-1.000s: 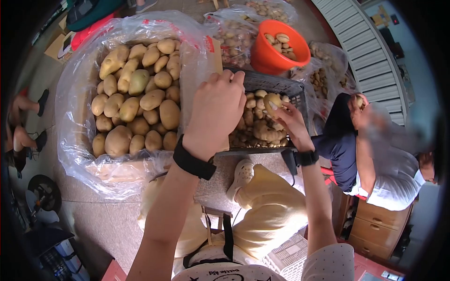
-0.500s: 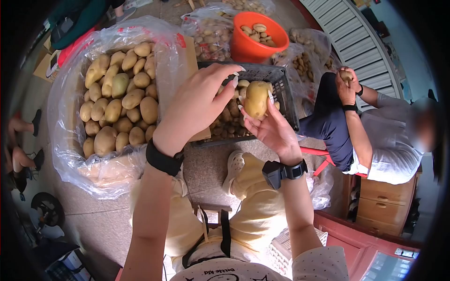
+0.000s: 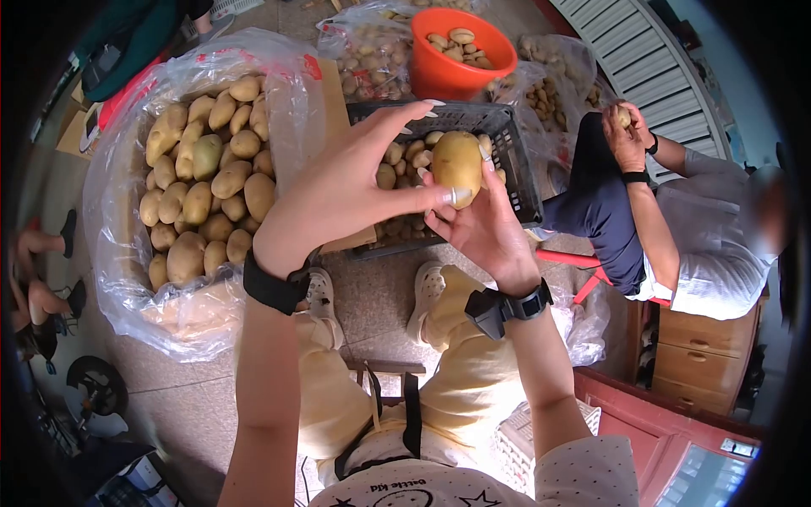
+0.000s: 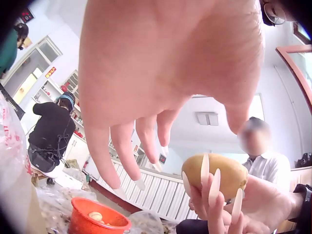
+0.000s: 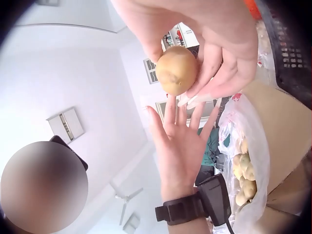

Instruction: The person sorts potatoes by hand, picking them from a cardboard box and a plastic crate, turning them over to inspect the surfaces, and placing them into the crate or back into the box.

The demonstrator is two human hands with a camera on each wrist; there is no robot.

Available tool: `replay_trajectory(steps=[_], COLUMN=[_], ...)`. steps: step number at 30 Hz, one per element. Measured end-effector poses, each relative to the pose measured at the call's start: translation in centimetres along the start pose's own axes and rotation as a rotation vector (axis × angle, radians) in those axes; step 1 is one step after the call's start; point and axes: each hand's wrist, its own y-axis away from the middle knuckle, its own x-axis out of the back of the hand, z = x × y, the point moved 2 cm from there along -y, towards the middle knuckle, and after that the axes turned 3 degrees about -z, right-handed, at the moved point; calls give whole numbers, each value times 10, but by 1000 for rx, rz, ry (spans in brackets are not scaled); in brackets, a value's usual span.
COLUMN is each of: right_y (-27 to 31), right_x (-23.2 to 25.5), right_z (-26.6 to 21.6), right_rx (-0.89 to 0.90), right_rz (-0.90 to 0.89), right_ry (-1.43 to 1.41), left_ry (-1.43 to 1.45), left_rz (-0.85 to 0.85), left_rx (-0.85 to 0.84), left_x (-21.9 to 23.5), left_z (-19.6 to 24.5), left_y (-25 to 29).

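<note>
A smooth yellow potato (image 3: 456,160) is held upright in my right hand (image 3: 492,228), fingers and thumb curled round it, above the black crate (image 3: 528,182). My left hand (image 3: 334,186) is spread beside it with nothing in its grasp; its thumb overlaps the lower potato in the head view. The left wrist view has the left fingers (image 4: 122,161) hanging straight and apart, the potato (image 4: 217,173) beyond them in the right hand's fingers. Small potatoes (image 3: 405,160) lie in the crate, partly hidden by my hands.
Left stands a plastic-lined cardboard box (image 3: 300,127) full of potatoes. Behind the crate are an orange bucket (image 3: 439,72) with potatoes and plastic bags (image 3: 372,63) of more. A seated person (image 3: 701,211) at the right holds a potato (image 3: 623,117). Below are my knees.
My right hand has brought the potato up from low over the crate and turned it upright. My left hand has spread its fingers, and its thumb has come over to the potato.
</note>
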Motion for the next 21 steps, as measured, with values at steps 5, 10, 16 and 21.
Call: replay_trajectory(steps=[5,10,16,21], right_y=[6,2,-3,-2], right_x=[-18,-13,-5,-13], right_z=[-2,7,15,13], right_rx=[-32,-43,-69,-59], right_rz=[3,-112,-304,-261], right_ry=[70,48,-10,59], left_ry=[49,34,155,124], left_rz=[-105,-124,-178,-61], left_rx=[-10,-36,92,-49], left_x=[-4,-5,-4,-8], left_z=[5,6,7,3], left_y=[0,0,-1,-2])
